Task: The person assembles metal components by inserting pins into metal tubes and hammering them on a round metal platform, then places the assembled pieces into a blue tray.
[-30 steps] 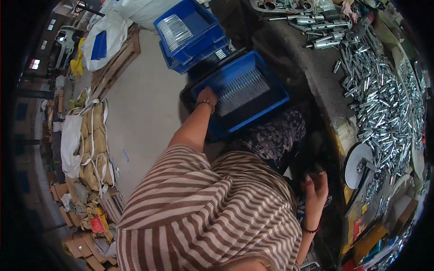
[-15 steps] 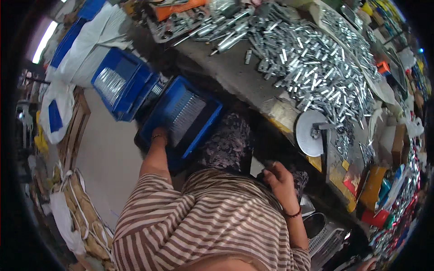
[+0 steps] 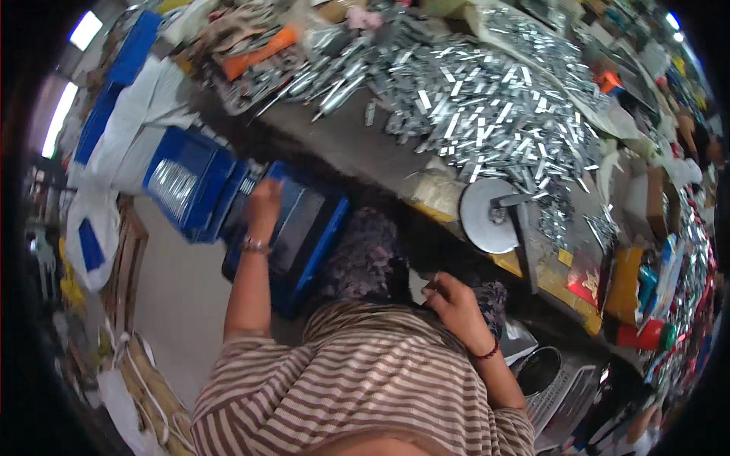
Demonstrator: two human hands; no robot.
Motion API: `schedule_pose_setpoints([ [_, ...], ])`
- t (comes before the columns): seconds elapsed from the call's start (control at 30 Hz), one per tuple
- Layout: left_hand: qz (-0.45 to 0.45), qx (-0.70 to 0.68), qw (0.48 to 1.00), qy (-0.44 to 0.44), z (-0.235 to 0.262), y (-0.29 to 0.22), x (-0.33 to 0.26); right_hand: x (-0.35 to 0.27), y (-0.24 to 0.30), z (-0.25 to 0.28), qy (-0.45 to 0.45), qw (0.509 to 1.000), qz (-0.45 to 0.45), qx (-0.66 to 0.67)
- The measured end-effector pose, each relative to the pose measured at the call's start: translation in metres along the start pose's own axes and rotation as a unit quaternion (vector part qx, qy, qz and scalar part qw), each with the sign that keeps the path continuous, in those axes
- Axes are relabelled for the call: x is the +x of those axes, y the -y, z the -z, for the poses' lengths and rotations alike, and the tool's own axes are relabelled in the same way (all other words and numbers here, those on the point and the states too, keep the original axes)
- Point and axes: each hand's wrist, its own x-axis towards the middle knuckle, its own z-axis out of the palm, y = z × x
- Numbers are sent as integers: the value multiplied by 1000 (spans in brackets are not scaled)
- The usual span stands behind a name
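A blue plastic bin (image 3: pixel 323 242) sits tilted beside my left leg, with slim metal pieces (image 3: pixel 304 216) lined up inside it. My left hand (image 3: pixel 264 204) is over its far left rim, fingers bunched and smeared by motion; whether it holds anything is hidden. Just beyond stands a second blue bin (image 3: pixel 207 205) with a bundle of shiny metal pieces (image 3: pixel 175 186). My right hand (image 3: pixel 455 300) is at my lap near the bench edge, its fingers curled in; anything between the fingertips is too small or hidden to make out.
A large heap of small metal parts (image 3: pixel 494 99) covers the workbench (image 3: pixel 312 137) ahead. A round metal disc with a dark lever (image 3: pixel 487 216) stands at the bench's near edge. At right are a yellow box (image 3: pixel 626 285) and a white plastic basket (image 3: pixel 559 391). A wooden frame (image 3: pixel 131 247) leans at left.
My left hand has come up out of the near blue bin to its far rim. My right hand stays at my lap, fingers still curled. The whole view has shifted slightly.
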Motion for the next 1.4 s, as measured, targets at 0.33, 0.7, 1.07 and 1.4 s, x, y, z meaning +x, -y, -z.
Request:
schedule_pose_setpoints([
  [0.33,-132,142,931,310,18,78,-33,-9,-23,5,29,992,-73,96],
  [0.7,-55,257,895,360,-39,164,-66,-1,-27,-17,33,996,-79,10],
  [1.07,-99,247,861,433,-55,167,-57,7,-24,-24,53,993,-104,10],
  [1.4,-121,227,888,380,-51,171,-62,3,-19,-24,59,993,-105,-3],
])
